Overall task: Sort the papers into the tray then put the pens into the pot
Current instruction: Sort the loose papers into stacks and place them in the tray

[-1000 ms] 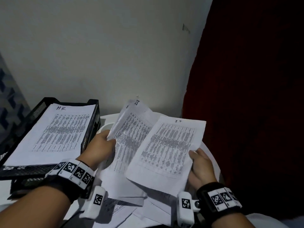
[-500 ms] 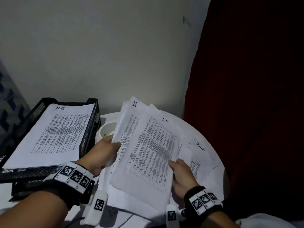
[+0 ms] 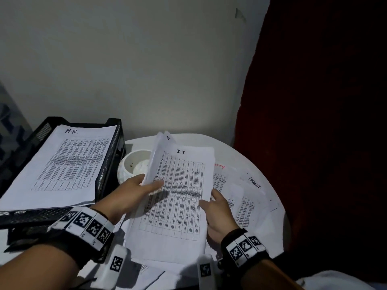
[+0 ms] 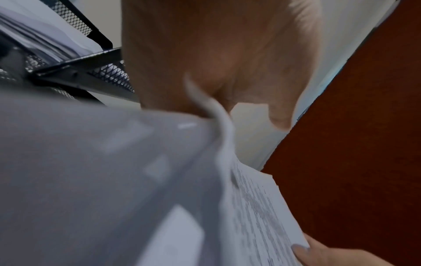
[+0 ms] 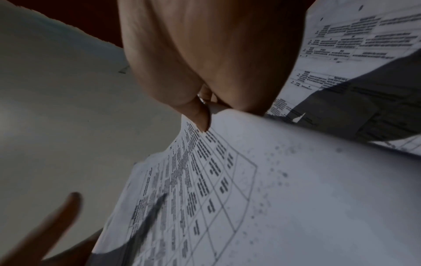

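- I see a round white table [image 3: 257, 158] against a pale wall [image 3: 146, 59], with a dark red curtain [image 3: 324, 101] from 1 to 4 o'clock.
- At 9 o'clock stands a black mesh paper tray [image 3: 109, 164]; a printed stack headed "H.R" [image 3: 62, 164] lies in its top tier.
- In the middle I hold the "I.T" sheets [image 3: 180, 195] raised off the table, tilted, top edge toward 12 o'clock.
- More loose papers [image 3: 247, 201] lie flat on the table at 3 o'clock, just beside my right hand.
- My left hand [image 3: 129, 193] grips the sheets' left edge, thumb laid across the print.
- My right hand [image 3: 217, 214] pinches the right edge; the right wrist view shows its thumb [image 5: 200, 115] on the page.
- A white pot [image 3: 129, 166] sits between tray and sheets, at 11 o'clock, partly hidden behind them.
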